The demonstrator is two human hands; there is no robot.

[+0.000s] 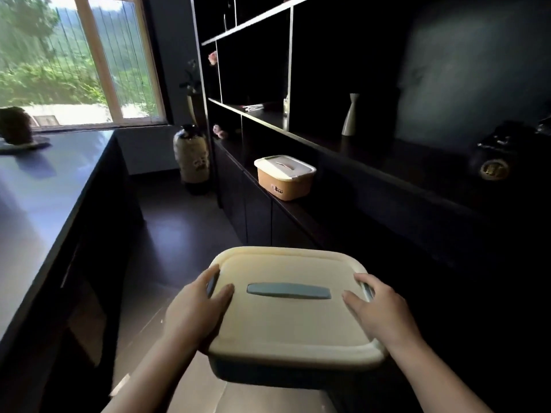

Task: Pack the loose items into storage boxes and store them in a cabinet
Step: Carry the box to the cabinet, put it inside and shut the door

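Cream-lidded box — left hand, right hand gripping its sides.

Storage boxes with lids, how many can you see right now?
2. One blue storage box with a cream lid is held between the left hand and right hand. One orange storage box sits on the cabinet ledge. Dark shelves may hide more.

cabinet ledge — tan lidded box | upper shelf — white vase

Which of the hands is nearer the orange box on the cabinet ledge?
Neither clearly. The left hand and right hand grip opposite sides of the cream-lidded box, well short of the orange box.
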